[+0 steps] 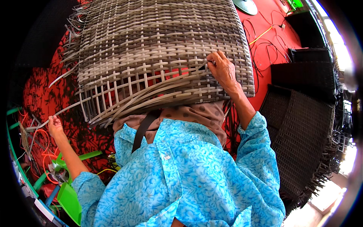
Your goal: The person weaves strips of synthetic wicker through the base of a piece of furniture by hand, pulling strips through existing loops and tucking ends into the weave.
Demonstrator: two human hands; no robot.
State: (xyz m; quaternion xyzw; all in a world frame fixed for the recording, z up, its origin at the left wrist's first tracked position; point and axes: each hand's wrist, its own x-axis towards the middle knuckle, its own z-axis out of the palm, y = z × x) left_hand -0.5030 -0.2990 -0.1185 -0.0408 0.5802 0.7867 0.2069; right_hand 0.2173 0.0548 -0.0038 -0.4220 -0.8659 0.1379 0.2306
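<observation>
A woven wicker panel of flat grey-brown strips lies in front of me, its near edge over my lap. Near that edge the weave is open, and red floor shows through the gaps. Several loose strips sweep across this part from the right toward the lower left. Out at the far left, my left hand is closed on a pale grey strip that runs to the panel's left edge. My right hand rests on the right part of the weave, pinching the end of a dark strip.
Strip ends fringe the panel's left side. Dark woven pieces are stacked at the right. Black cables lie on the red floor. A green plastic fan-like object sits at lower left, among dark scraps and orange cord.
</observation>
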